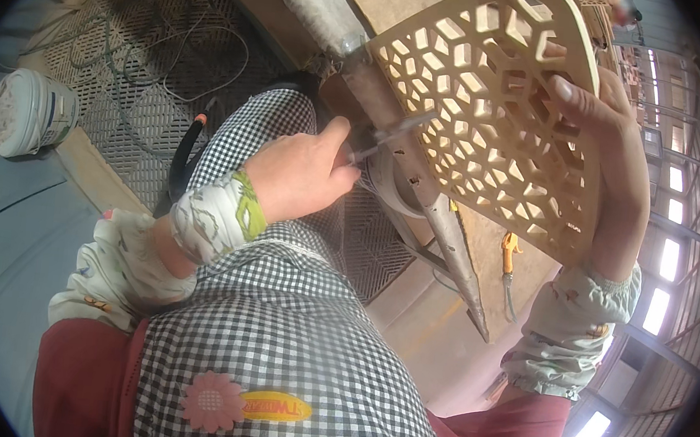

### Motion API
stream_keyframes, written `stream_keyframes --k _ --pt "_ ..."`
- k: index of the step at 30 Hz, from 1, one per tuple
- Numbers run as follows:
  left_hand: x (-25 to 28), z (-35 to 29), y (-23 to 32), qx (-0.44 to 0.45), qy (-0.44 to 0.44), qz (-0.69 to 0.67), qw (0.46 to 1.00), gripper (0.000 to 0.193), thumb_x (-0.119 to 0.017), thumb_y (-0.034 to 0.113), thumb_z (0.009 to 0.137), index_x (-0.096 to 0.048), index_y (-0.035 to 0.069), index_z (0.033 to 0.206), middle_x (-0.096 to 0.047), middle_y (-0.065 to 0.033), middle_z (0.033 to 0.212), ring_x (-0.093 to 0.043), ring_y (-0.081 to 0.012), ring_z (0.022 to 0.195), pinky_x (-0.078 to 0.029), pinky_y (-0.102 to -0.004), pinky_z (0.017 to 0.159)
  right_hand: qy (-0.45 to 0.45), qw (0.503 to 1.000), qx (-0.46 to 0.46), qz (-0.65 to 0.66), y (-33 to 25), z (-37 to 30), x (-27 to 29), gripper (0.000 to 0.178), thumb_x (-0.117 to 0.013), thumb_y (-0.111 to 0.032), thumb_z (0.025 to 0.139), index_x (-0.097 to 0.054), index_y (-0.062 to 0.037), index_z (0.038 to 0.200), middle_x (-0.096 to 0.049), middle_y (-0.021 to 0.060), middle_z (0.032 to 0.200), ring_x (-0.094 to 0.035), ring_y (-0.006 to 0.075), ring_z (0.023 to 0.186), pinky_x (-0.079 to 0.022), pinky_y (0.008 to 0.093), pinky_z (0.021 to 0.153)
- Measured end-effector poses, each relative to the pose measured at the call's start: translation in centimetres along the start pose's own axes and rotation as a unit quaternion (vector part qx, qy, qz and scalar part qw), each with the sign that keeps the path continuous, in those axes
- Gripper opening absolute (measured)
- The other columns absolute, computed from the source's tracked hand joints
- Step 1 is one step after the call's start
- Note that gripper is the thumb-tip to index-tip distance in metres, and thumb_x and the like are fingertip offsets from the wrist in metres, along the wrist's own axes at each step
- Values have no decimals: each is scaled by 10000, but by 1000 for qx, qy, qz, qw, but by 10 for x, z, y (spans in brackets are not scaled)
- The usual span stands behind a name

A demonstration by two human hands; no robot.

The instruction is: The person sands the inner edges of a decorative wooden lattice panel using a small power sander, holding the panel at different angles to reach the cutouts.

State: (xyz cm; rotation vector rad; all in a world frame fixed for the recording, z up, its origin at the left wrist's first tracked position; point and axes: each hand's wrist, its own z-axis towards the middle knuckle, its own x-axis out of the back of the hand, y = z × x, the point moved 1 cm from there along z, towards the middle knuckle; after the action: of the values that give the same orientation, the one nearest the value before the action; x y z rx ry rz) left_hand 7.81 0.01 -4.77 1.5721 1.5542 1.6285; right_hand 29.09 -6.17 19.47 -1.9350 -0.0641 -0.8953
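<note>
A tan, wood-like panel (489,171) with many angular cut-out holes is held up, tilted, at the upper right. My right hand (604,117) grips its right edge, thumb over the near face and fingers behind. Left of the panel, my left hand (304,168) is closed on a thin grey tool (392,132), blurred, so its exact kind is unclear. The tool's tip reaches the panel's left side; whether it touches is hard to make out. Below the panel runs a worn beam-like edge (449,243).
A tool with a yellow-orange handle (508,255) lies below the panel. At far left stands a white bucket (40,113) with pale contents. Cables (208,30) trail over the patterned floor mat (149,73). A black handle with an orange tip (188,146) is beside my checked apron.
</note>
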Motion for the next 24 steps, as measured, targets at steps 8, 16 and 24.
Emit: stream_keyframes --k 8,16,24 --pt "-12 4 12 -32 72 101 992 502 -646 325 1021 -511 -55 1320 -750 -241 906 -735 -448 852 -581 -525 710 -59 989 78 -111 10 15 13 347 -750 -347 981 -751 -33 1128 -761 75 935 -724 153 807 -547 306 710" --pt "-23 30 30 -13 107 119 987 517 -627 377 1041 -514 -43 1322 -720 -264 817 -715 -474 775 -570 -548 674 -37 996 21 -73 18 14 12 514 -779 -467 942 -668 -103 1288 -692 42 1034 -654 214 973 -500 402 861" --pt "-18 42 24 36 -25 -72 996 558 -590 436 1056 -501 -9 1380 -677 -171 824 -656 -312 680 -525 -443 620 -85 994 31 -62 25 24 22 528 -783 -466 940 -656 -95 1293 -696 66 1054 -681 244 1044 -511 422 922"
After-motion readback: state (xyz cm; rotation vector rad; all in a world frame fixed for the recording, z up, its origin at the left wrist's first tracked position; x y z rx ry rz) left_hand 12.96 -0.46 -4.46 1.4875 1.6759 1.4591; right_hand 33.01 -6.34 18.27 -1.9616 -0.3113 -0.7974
